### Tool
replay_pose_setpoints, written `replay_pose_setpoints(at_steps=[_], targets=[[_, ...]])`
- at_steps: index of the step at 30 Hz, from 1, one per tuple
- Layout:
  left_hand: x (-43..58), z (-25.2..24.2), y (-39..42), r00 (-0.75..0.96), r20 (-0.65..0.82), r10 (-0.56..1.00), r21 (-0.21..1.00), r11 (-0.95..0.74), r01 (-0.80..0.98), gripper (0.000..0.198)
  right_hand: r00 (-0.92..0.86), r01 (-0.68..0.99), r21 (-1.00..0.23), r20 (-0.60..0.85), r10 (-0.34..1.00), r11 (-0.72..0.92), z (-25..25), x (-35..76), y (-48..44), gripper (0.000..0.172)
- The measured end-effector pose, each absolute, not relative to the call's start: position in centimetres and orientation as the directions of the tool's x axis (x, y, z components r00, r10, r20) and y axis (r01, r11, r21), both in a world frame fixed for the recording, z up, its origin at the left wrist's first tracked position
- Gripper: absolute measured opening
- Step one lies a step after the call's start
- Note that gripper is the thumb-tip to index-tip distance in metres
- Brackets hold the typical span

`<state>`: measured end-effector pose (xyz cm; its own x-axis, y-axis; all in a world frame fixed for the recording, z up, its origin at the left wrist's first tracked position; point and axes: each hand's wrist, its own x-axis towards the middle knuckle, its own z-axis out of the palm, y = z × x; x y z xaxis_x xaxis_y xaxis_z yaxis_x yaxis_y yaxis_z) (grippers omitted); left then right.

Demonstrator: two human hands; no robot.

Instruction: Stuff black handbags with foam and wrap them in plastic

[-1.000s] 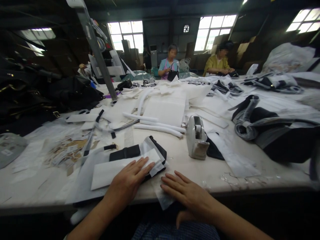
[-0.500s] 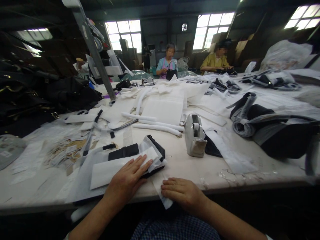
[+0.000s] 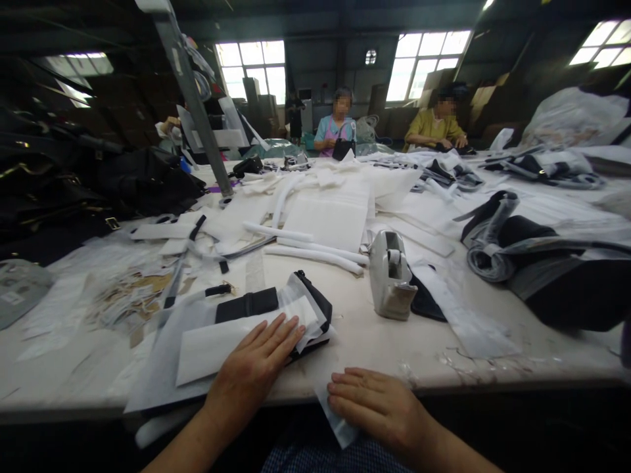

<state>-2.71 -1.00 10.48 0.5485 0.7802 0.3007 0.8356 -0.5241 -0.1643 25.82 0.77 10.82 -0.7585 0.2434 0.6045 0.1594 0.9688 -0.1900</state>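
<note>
My left hand (image 3: pixel 261 355) lies flat, fingers stretched out, on a white foam strip (image 3: pixel 197 358). Beneath the strip are a translucent wrapping sheet (image 3: pixel 152 374) and a black bag (image 3: pixel 315 299), partly hidden by these layers. A black strap piece (image 3: pixel 246 304) shows above the strip. At the table's front edge, my right hand (image 3: pixel 377 401) has its fingers together over a thin white sheet (image 3: pixel 338 420), whose lower end hangs past the edge. The thumb of that hand is hidden. A grey tape dispenser (image 3: pixel 392 276) stands beyond my right hand.
White foam sheets (image 3: pixel 328 213) and foam rolls (image 3: pixel 315 255) cover the middle of the table. Wrapped black bags (image 3: pixel 566 276) lie at right, more black bags (image 3: pixel 142 177) at left. A metal post (image 3: pixel 202 125) rises from the table. Two people (image 3: pixel 338 125) sit opposite; another arm shows behind the post.
My right hand has moved slightly down and right, and the thin white sheet has come with it, away from the bag. My left hand stays on the foam strip. The view has tilted slightly.
</note>
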Motion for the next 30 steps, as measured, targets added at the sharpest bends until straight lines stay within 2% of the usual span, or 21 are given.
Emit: replay_pose_setpoints(at_steps=[6,11,16,20,24,30], targets=[[-2.5,10.7,-1.2,0.537,0.277,0.797,-0.137,-0.521,0.843,0.059,-0.793,0.144,-0.079,0.587,0.163,0.986,14.6,24.3,3.8,0.022],[-2.4,11.1,-1.2,0.541,0.305,0.784,-0.121,-0.532,0.838,0.056,-0.778,0.155,-0.01,0.615,0.128,0.988,14.8,22.6,6.7,0.018],[-2.2,11.2,-1.2,0.529,0.372,0.763,-0.099,-0.534,0.84,0.047,-0.779,0.142,-0.101,0.603,0.174,0.985,14.5,20.3,9.0,0.019],[-2.1,10.8,-1.2,0.49,0.443,0.75,-0.045,-0.528,0.848,0.032,-0.804,0.237,-0.187,0.512,0.301,0.953,14.1,18.9,9.8,0.018],[-2.0,10.4,-1.3,0.473,0.496,0.728,-0.053,-0.518,0.854,0.029,-0.78,0.362,-0.273,0.435,0.45,0.891,13.8,18.2,9.9,0.025],[-2.0,10.9,-1.1,0.428,0.561,0.709,-0.034,-0.496,0.868,0.035,-0.809,0.387,-0.258,0.365,0.46,0.885,14.0,17.4,10.5,0.026]])
